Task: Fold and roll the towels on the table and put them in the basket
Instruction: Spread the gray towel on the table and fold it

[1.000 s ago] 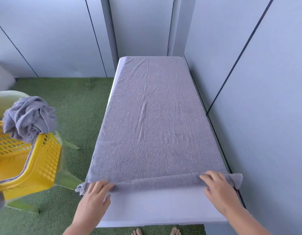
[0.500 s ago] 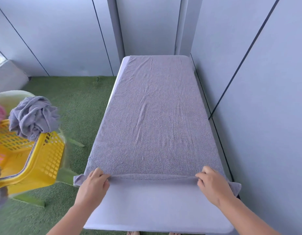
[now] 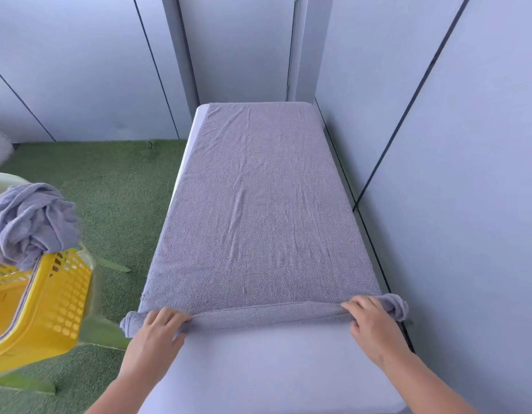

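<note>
While the towel [image 3: 258, 219] lies flat on the table [image 3: 267, 369], its long axis pointing away from the person, its near end forms a thin crosswise roll. The left hand [image 3: 156, 333] and right hand [image 3: 372, 327], well apart, grip opposite ends of it.

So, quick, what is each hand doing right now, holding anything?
Left hand: closed, fingers curled over the rolled near edge of the grey towel.
Right hand: closed on the same rolled edge, near its right end.
</note>
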Demonstrator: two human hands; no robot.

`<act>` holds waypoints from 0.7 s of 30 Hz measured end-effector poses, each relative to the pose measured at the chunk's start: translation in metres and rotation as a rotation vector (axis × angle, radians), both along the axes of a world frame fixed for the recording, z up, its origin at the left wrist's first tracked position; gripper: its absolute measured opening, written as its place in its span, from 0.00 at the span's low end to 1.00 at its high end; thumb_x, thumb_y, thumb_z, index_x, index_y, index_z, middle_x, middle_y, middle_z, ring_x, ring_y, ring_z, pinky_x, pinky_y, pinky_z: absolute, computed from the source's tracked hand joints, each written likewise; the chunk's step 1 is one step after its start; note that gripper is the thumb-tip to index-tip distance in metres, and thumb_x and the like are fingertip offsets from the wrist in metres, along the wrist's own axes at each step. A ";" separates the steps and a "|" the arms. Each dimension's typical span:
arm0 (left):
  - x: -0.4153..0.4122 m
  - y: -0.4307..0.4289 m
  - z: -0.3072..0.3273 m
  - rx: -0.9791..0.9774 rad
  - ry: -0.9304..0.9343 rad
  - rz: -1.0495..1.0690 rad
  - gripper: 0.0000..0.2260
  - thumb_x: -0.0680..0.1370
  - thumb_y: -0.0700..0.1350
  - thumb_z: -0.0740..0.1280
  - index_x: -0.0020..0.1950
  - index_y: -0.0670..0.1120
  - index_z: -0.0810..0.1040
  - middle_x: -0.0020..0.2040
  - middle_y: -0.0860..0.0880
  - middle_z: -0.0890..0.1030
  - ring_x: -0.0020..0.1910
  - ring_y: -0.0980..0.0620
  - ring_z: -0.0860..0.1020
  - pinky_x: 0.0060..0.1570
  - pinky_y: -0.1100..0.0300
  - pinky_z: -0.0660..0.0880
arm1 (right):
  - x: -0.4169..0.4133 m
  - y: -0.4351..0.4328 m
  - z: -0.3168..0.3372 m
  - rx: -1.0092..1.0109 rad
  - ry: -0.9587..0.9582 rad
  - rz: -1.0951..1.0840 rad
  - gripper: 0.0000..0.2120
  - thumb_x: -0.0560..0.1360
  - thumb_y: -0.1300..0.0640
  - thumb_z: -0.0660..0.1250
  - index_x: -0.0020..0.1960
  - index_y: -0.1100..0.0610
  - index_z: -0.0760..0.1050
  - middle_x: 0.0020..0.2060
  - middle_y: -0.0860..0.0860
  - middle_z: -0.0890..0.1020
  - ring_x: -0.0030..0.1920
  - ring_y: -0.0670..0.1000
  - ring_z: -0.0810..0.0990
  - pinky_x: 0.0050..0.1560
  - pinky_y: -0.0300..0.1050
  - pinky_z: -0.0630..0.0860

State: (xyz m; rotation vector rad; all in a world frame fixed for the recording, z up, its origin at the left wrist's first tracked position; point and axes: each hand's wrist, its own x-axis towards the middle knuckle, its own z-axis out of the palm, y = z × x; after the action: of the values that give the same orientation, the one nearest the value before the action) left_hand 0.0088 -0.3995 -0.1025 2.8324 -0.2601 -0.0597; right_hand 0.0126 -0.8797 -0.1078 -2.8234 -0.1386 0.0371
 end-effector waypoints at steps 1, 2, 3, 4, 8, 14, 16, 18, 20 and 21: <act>0.002 0.001 0.001 0.000 -0.015 -0.012 0.14 0.74 0.54 0.59 0.55 0.57 0.80 0.49 0.60 0.74 0.49 0.51 0.73 0.38 0.54 0.79 | 0.001 -0.001 0.000 0.003 -0.009 -0.007 0.23 0.63 0.69 0.73 0.55 0.52 0.81 0.49 0.44 0.77 0.51 0.49 0.74 0.54 0.39 0.70; 0.003 0.003 0.001 0.001 -0.032 -0.020 0.14 0.75 0.54 0.59 0.54 0.56 0.80 0.48 0.59 0.74 0.48 0.51 0.73 0.38 0.54 0.79 | 0.002 -0.001 0.000 0.004 -0.024 -0.009 0.22 0.63 0.69 0.73 0.54 0.52 0.81 0.48 0.44 0.77 0.50 0.49 0.74 0.54 0.38 0.69; 0.004 0.003 0.001 0.002 -0.052 -0.025 0.13 0.76 0.53 0.58 0.54 0.55 0.81 0.48 0.59 0.75 0.47 0.50 0.73 0.39 0.54 0.79 | 0.004 0.000 -0.001 0.003 -0.039 -0.007 0.20 0.63 0.68 0.73 0.52 0.53 0.81 0.47 0.45 0.78 0.49 0.49 0.74 0.53 0.39 0.69; 0.005 0.003 0.001 0.004 -0.066 -0.025 0.14 0.77 0.53 0.58 0.53 0.54 0.81 0.47 0.58 0.75 0.47 0.50 0.73 0.39 0.53 0.78 | 0.005 0.001 -0.001 0.001 -0.051 -0.010 0.16 0.64 0.67 0.72 0.49 0.53 0.82 0.46 0.45 0.78 0.49 0.50 0.74 0.52 0.40 0.70; 0.009 0.005 -0.002 0.008 -0.102 -0.016 0.13 0.77 0.51 0.57 0.47 0.51 0.81 0.44 0.56 0.73 0.43 0.48 0.70 0.37 0.49 0.77 | 0.010 0.006 0.002 -0.075 -0.028 0.013 0.10 0.68 0.53 0.59 0.39 0.51 0.80 0.38 0.44 0.77 0.44 0.51 0.74 0.42 0.46 0.74; 0.025 0.002 0.000 0.032 -0.093 0.055 0.15 0.76 0.52 0.56 0.41 0.50 0.82 0.43 0.54 0.69 0.45 0.47 0.71 0.37 0.51 0.76 | 0.024 0.010 0.015 -0.155 -0.032 0.025 0.09 0.66 0.58 0.75 0.31 0.47 0.79 0.37 0.44 0.71 0.39 0.50 0.70 0.35 0.43 0.71; 0.031 -0.001 0.002 0.032 -0.079 0.103 0.16 0.76 0.54 0.55 0.41 0.50 0.81 0.41 0.54 0.70 0.45 0.48 0.72 0.35 0.53 0.75 | 0.030 0.009 0.015 -0.137 -0.034 -0.003 0.09 0.64 0.61 0.77 0.36 0.47 0.82 0.37 0.45 0.72 0.39 0.51 0.72 0.35 0.45 0.74; 0.035 -0.002 0.003 -0.008 -0.072 0.138 0.15 0.76 0.55 0.55 0.43 0.51 0.79 0.40 0.54 0.71 0.44 0.48 0.74 0.35 0.54 0.73 | 0.033 0.008 0.011 -0.099 -0.026 -0.043 0.11 0.66 0.63 0.76 0.43 0.49 0.82 0.39 0.47 0.74 0.40 0.52 0.74 0.37 0.47 0.75; 0.035 -0.003 0.003 -0.057 -0.076 0.150 0.12 0.77 0.53 0.55 0.44 0.52 0.76 0.41 0.56 0.70 0.43 0.48 0.75 0.35 0.54 0.71 | 0.035 0.005 0.008 -0.071 -0.032 -0.053 0.12 0.68 0.64 0.75 0.46 0.50 0.79 0.41 0.47 0.75 0.42 0.52 0.74 0.40 0.48 0.75; 0.034 -0.003 0.003 -0.068 -0.083 0.144 0.10 0.77 0.51 0.55 0.44 0.52 0.74 0.42 0.56 0.70 0.43 0.48 0.74 0.35 0.54 0.71 | 0.035 0.003 0.007 -0.053 -0.038 -0.049 0.14 0.68 0.65 0.74 0.46 0.49 0.78 0.42 0.46 0.75 0.43 0.52 0.74 0.41 0.47 0.75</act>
State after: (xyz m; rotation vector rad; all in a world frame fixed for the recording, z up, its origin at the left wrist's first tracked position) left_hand 0.0424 -0.4024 -0.0999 2.7808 -0.0738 0.0957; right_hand 0.0472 -0.8765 -0.1012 -2.8798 -0.0775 -0.0238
